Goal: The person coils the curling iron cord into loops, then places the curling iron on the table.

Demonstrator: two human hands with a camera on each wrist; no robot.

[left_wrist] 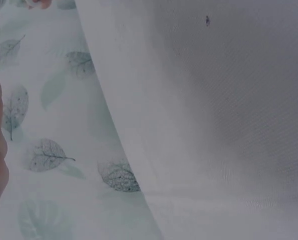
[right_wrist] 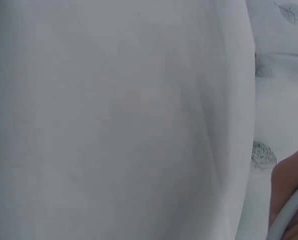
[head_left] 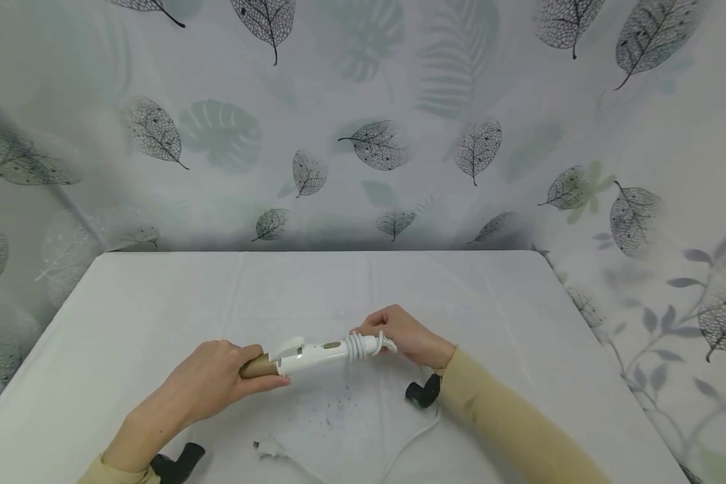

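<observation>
white tabletop, rounded far corners. pale leaf-print backdrop behind and both sides. light soft.

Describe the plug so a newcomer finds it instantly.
On the white table, find the curling iron between the left hand and right hand. Below it in the head view lies the plug. Small and white, it trails a cord, unlike the black wrist devices.

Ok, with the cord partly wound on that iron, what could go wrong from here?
The coils sit near the end of the handle, so they might slip off if the right hand lets the cord slacken.
The left hand holds the curling iron by its gold barrel, so a hard pull could twist it.
The plug lies loose on the table and the cord runs by the black wrist device, so it may snag.
</observation>
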